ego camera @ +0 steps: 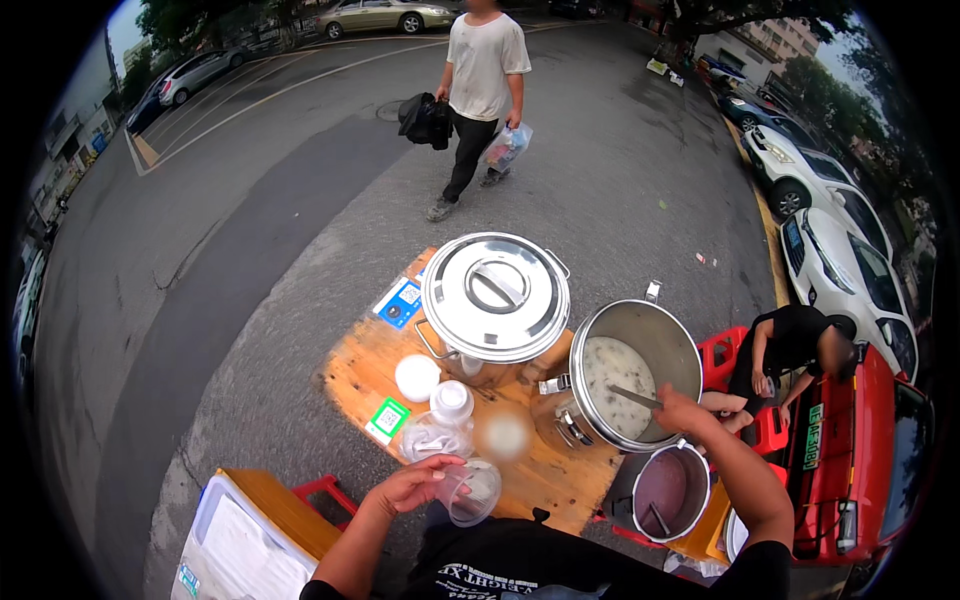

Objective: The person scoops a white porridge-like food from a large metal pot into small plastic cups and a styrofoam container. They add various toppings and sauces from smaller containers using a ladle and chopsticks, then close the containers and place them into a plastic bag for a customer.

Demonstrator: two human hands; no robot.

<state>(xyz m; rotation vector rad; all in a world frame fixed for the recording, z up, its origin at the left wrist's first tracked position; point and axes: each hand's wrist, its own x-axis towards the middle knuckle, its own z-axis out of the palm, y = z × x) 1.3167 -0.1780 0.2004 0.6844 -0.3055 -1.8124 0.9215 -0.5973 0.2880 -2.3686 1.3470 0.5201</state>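
Note:
A clear plastic cup [474,493] is held in my left hand [420,484], tilted over the near edge of the wooden table. My right hand [679,411] grips the handle of a metal ladle [634,397], whose lower end dips into pale porridge-like food with dark flecks [611,375]. That food lies in a tall open stainless steel pot [679,337] on the table's right side. The ladle's bowl is hidden under the surface. Left of my cup are a plastic bag [435,441] and white stacked foam bowls [451,403].
A lidded steel pot [491,300] stands at the back of the wooden table [551,480]. Right of it, a lower pot of purplish liquid [660,491] holds another ladle. A person [487,75] walks ahead carrying bags; another person [787,360] sits at right near red stools [724,352].

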